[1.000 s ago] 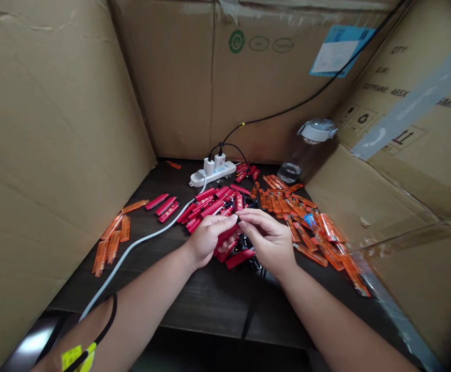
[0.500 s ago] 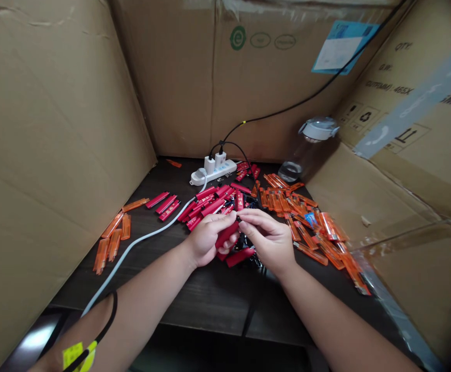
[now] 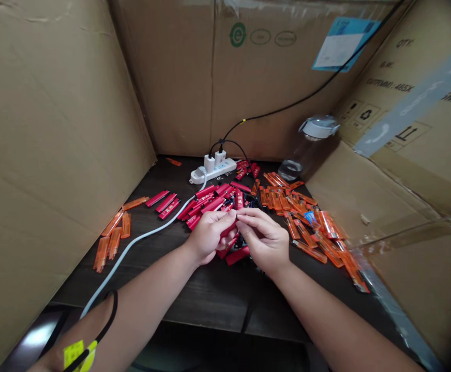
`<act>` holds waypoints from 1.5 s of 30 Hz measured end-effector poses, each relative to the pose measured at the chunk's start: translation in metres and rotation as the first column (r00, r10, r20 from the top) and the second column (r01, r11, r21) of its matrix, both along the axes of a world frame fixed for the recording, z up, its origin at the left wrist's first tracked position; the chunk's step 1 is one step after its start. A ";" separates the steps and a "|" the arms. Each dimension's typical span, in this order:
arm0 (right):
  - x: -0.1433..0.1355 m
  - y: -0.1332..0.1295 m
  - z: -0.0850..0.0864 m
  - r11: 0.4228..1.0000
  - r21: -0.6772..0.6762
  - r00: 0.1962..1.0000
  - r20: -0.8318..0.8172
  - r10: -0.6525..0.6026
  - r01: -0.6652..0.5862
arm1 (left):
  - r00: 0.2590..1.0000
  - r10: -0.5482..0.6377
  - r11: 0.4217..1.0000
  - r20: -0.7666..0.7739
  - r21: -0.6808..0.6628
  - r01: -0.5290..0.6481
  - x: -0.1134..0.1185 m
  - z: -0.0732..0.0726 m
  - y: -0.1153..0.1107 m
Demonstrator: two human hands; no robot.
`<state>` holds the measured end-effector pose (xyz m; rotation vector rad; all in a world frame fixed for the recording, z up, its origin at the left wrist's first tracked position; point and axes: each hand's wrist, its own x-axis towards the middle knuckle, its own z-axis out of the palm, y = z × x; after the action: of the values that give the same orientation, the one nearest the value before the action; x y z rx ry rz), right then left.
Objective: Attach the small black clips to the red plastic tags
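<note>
My left hand (image 3: 209,236) is closed round a red case (image 3: 229,229), mostly hidden by the fingers. At the right end of that case, my right hand (image 3: 267,238) has its thumb and fingertips pressed together; anything between them is too small to make out. Behind and below both hands lies a pile of red cases (image 3: 213,204) with small black parts among them. Two red cases (image 3: 167,205) lie apart to the left of the pile, beside another one. Many orange transparent pieces (image 3: 282,199) are heaped to the right.
A white power strip (image 3: 213,171) with plugs stands behind the pile, its pale cable (image 3: 144,236) running to the front left. Several orange pieces (image 3: 114,243) lie at left. A clear bottle (image 3: 303,150) stands at back right. Cardboard walls (image 3: 182,77) enclose the dark table (image 3: 194,305).
My right hand has shifted slightly left, closer to my left hand, and the red case between them is more covered. The piles look the same.
</note>
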<state>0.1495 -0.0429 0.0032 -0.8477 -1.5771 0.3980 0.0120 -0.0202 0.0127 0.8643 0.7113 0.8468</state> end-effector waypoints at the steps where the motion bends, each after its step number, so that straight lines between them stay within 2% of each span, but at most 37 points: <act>1: -0.001 0.000 -0.001 1.000 -0.001 1.000 -0.005 0.005 -0.005 | 1.000 0.003 1.000 0.011 -0.001 -0.003 0.000 0.000 0.000; 5: -0.005 0.000 -0.005 0.999 -0.035 0.999 -0.047 0.016 -0.017 | 0.999 0.012 0.999 0.053 -0.042 -0.010 -0.003 0.001 0.001; 8: -0.007 0.000 -0.006 0.990 -0.118 0.990 -0.127 0.066 -0.081 | 0.996 0.011 0.995 0.086 -0.097 -0.003 -0.004 0.002 0.002; 11: -0.006 -0.001 -0.005 0.983 -0.141 0.979 -0.185 0.090 -0.117 | 0.996 0.014 0.992 0.088 -0.128 -0.003 -0.003 0.002 0.003; 15: 0.000 0.002 -0.005 0.984 -0.151 0.966 -0.255 0.049 -0.090 | 0.999 0.019 0.990 0.039 -0.140 -0.014 -0.005 0.002 0.006; 20: 0.008 0.007 -0.009 0.972 -0.234 0.969 -0.241 -0.054 -0.004 | 0.995 0.086 0.985 0.044 -0.153 -0.078 -0.011 0.004 0.011; 23: 0.009 0.009 -0.011 0.970 -0.244 0.967 -0.249 -0.057 -0.005 | 0.990 0.128 0.980 0.056 -0.163 -0.118 -0.014 0.005 0.014; 26: 0.008 0.009 -0.012 0.967 -0.253 0.964 -0.259 -0.057 -0.011 | 0.977 0.199 0.973 0.076 -0.133 -0.188 -0.016 0.006 0.015; 29: 0.008 0.010 -0.013 0.961 -0.275 0.962 -0.264 -0.065 -0.011 | 0.973 0.215 0.975 0.086 -0.070 -0.210 -0.017 0.006 0.016; 32: 0.009 0.011 -0.013 0.960 -0.281 0.968 -0.243 -0.060 -0.011 | 0.948 0.318 0.943 -0.021 0.109 -0.314 -0.025 0.006 0.022; 33: 0.010 0.012 -0.013 0.961 -0.276 0.972 -0.227 -0.056 -0.010 | 0.909 0.406 0.898 -0.094 0.228 -0.377 -0.030 0.006 0.026; 34: 0.011 0.012 -0.013 0.964 -0.267 0.977 -0.208 -0.053 -0.004 | 0.842 0.508 0.827 -0.181 0.375 -0.418 -0.037 0.006 0.030; 35: 0.011 0.013 -0.013 0.967 -0.255 0.981 -0.187 -0.054 0.005 | 0.743 0.610 0.740 -0.275 0.533 -0.410 -0.044 0.006 0.035; 36: 0.012 0.015 -0.013 0.970 -0.243 0.985 -0.163 -0.058 0.016 | 0.611 0.703 0.652 -0.364 0.674 -0.348 -0.053 0.007 0.040; 37: 0.013 0.016 -0.014 0.972 -0.232 0.989 -0.137 -0.063 0.030 | 0.445 0.776 0.588 -0.446 0.766 -0.259 -0.062 0.008 0.045; 38: 0.014 0.018 -0.014 0.974 -0.222 0.992 -0.108 -0.071 0.046 | 0.270 0.807 0.578 -0.526 0.797 -0.174 -0.071 0.009 0.050; 39: 0.015 0.019 -0.016 0.975 -0.214 0.994 -0.078 -0.080 0.062 | 0.099 0.785 0.619 -0.611 0.779 -0.102 -0.080 0.009 0.055; 40: 0.017 0.021 -0.017 0.975 -0.206 0.995 -0.049 -0.089 0.077 | -0.055 0.718 0.692 -0.694 0.720 -0.045 -0.087 0.008 0.060; 41: 0.018 0.022 -0.018 0.976 -0.199 0.995 -0.023 -0.096 0.090 | -0.177 0.632 0.767 -0.755 0.642 -0.001 -0.093 0.007 0.064; 43: 0.021 0.025 -0.021 0.976 -0.186 0.993 0.011 -0.114 0.114 | -0.241 0.560 0.819 -0.793 0.574 0.014 -0.102 0.002 0.070; 45: 0.024 0.028 -0.022 0.973 -0.175 0.989 0.031 -0.147 0.150 | -0.269 0.512 0.849 -0.816 0.528 0.016 -0.107 -0.005 0.075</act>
<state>0.1739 -0.0148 -0.0191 -1.1014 -1.4984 0.4276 -0.0946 0.0544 0.0073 1.8098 2.4318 0.4306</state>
